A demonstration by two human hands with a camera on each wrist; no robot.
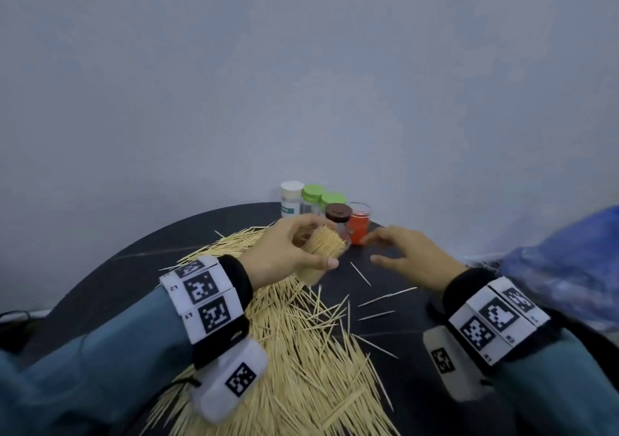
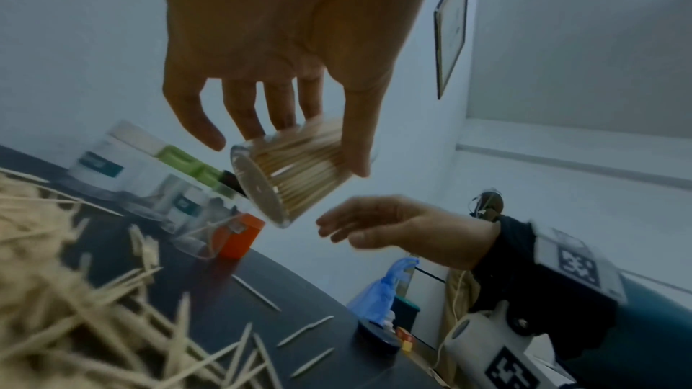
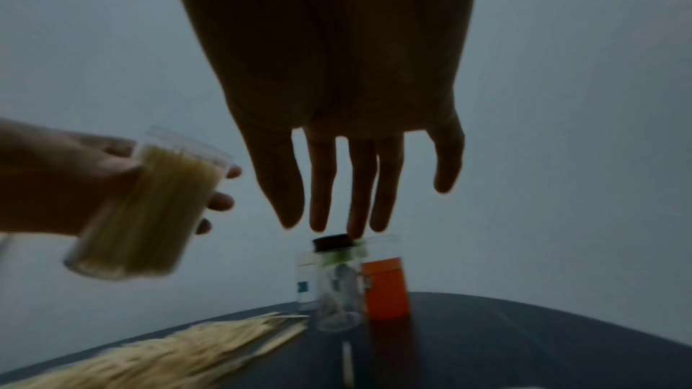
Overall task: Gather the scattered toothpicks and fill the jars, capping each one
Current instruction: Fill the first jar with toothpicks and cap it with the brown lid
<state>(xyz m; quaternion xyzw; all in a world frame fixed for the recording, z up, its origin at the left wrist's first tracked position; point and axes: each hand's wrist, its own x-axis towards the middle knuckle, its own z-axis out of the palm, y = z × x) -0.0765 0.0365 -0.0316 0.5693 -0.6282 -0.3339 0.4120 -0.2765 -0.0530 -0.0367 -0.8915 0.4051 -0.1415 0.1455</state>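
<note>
Clear plastic jar (image 1: pixel 322 251), packed full with toothpicks, grasped in left hand (image 1: pixel 284 251), held tilted above dark table (image 1: pixel 100 285), uncapped. Right hand (image 1: pixel 407 254) released, fingers spread, nothing held, extended toward jar cluster (image 1: pixel 326 206) at table's far edge. Loose toothpick pile (image 1: pixel 301 352) spread under left wrist. Step judged: capping of filled jar. Next move: lid to be fetched by right hand, jar to be uprighted first, spill otherwise risked.

Left hand (image 1: pixel 288 251) raised off the surface, fingers and thumb curled in a firm grip, wrist band facing up. Right hand (image 1: pixel 407 254) hovers alongside, apart from it, palm down, fingers (image 3: pixel 322 188) straight, loosely spread, holding nothing. Both forearms in blue sleeves.
</note>
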